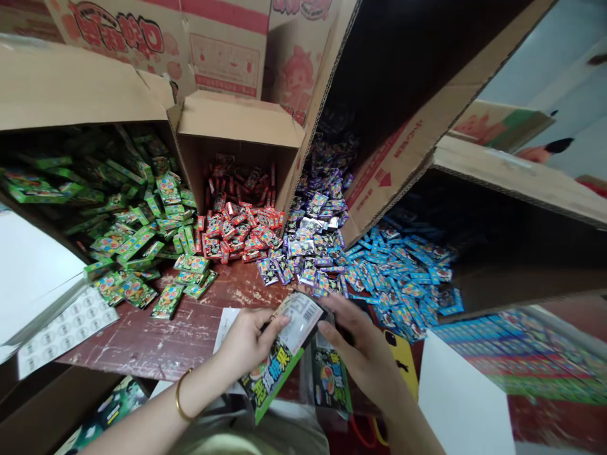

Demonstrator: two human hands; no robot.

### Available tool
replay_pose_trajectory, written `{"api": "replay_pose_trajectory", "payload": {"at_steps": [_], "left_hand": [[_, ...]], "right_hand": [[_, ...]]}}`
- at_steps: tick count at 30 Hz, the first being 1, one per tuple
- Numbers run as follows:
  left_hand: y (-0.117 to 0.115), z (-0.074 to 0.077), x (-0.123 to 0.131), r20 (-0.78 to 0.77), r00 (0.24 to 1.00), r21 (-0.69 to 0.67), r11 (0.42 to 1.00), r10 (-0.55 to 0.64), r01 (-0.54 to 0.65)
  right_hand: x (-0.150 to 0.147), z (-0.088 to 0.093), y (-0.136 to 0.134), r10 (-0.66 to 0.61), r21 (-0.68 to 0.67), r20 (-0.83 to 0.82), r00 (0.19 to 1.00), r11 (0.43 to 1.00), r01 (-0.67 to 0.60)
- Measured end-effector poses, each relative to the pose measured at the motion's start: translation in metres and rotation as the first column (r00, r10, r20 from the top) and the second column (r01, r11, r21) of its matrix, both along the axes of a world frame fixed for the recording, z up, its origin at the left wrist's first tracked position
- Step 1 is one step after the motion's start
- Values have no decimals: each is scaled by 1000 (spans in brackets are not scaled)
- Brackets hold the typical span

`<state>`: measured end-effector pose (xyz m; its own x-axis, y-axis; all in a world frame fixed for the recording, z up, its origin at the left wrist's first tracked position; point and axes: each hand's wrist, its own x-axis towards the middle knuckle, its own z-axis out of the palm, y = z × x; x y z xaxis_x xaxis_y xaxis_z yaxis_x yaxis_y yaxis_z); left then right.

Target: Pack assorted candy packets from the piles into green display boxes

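My left hand (263,335) is closed on a black and green candy pouch (272,379), thumb on its front. The pouch has coloured lettering and a pale panel with a barcode at its upper end, and it is tilted. My right hand (355,341) is by the pouch's upper right edge, thumb and fingers apart and somewhat blurred. Below that hand, a second dark pouch (331,379) of similar print lies near the table edge. Small candy packets lie beyond my hands in piles: green (137,240), red (237,230), purple (308,246) and blue (408,278).
Cardboard boxes (241,120) on their sides open toward me behind the piles. Round stickers on a sheet (66,328) lie left on the red table (175,344). A yellow item (403,360) and white board (459,398) are right, beside stacked colourful packs (535,360).
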<state>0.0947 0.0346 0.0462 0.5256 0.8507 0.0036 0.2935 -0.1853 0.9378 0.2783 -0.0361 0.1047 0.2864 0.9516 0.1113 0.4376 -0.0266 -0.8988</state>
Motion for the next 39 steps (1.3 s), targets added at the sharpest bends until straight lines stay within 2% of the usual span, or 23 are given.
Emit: {"api": "replay_pose_trajectory", "payload": {"at_steps": [2,4,6,8,10,12,17,20,23,26,29,31,35,37,39], "left_hand": [[-2,-7,-2,76,997,-90,996,17,-10],[-2,-11,-1,147,989,-160,987,14,10],[1,-8,4,235,972,-246,968,12,48],[6,-2,11,316,947,-344,937,57,59],[11,5,17,353,927,-418,908,127,34],[15,9,20,355,917,-451,893,184,-5],[28,14,13,331,900,-442,889,283,-117],[31,20,3,308,907,-414,899,285,-142],[22,24,-5,271,920,-337,923,284,-185],[6,20,-10,203,931,-191,945,302,-265],[-8,15,-15,126,932,-47,941,340,-336],[-12,14,-19,85,929,-5,933,359,-360],[-11,20,-28,77,922,-100,923,379,-371],[-7,22,-37,110,928,-213,920,357,-329],[-2,19,-49,142,932,-343,900,333,-270]], "right_hand": [[-2,-6,3,30,-111,-291,956,992,-65],[-4,-12,9,-36,-137,-423,905,990,-25],[-4,-16,15,-93,-132,-404,910,990,42],[-4,-16,19,-121,-138,-311,943,987,81],[-7,-17,20,-132,-148,-216,967,984,102],[-17,-24,13,-122,-167,-207,971,982,88],[-61,-74,-26,8,-297,-428,904,943,-149],[-77,-93,-43,28,-295,-484,875,936,-194],[-81,-89,-41,9,-206,-403,915,973,-101],[-88,-79,-27,-69,-101,-275,959,994,43],[-105,-76,-12,-171,-107,-208,963,983,151],[-115,-78,-8,-187,-121,-233,954,979,162],[-117,-86,-11,-70,-105,-366,928,994,33],[-99,-95,-10,-28,-99,-348,937,995,-7],[-66,-104,1,-33,-75,-226,974,997,16]]}}
